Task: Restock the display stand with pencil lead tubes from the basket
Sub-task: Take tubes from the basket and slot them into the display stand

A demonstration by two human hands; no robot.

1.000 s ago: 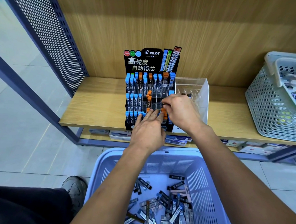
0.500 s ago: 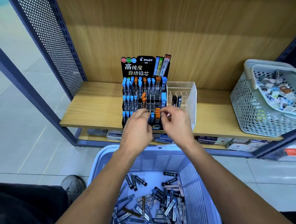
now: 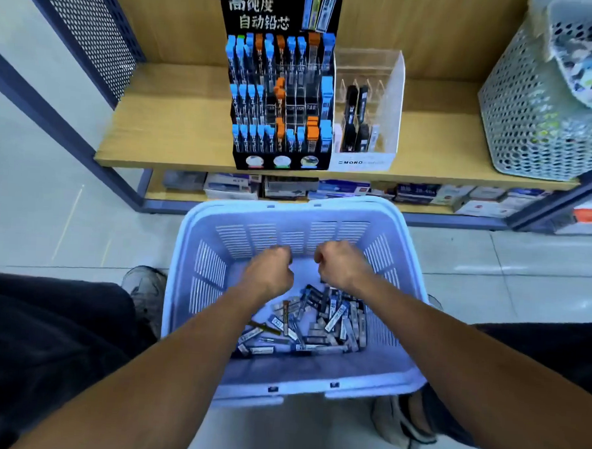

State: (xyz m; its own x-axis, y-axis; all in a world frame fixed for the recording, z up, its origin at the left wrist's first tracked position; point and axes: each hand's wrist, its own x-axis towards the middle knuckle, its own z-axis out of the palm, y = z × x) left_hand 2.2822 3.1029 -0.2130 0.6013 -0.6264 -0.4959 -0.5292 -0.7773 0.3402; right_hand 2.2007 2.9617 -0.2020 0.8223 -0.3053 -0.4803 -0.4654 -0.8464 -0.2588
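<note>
The black tiered display stand (image 3: 280, 96) stands on the wooden shelf (image 3: 169, 125), holding blue- and orange-capped pencil lead tubes, with some slots in its middle rows bare. Below it, on the floor, is the light-blue plastic basket (image 3: 323, 205), with several loose lead tubes (image 3: 317, 321) lying on its bottom. Both my hands hover inside the basket above the tubes, backs up and fingers curled under. My left hand (image 3: 268, 271) and my right hand (image 3: 340, 264) are a little apart, and no tube shows in either.
A clear acrylic holder (image 3: 366, 104) with a few dark tubes stands right of the stand. A grey mesh basket (image 3: 533, 116) of small items fills the shelf's right end. Boxes (image 3: 289, 186) line the lower shelf. My shoes flank the blue basket.
Both hands have come away from the stand's lower rows and dropped into the basket. The camera has tilted down and moved closer.
</note>
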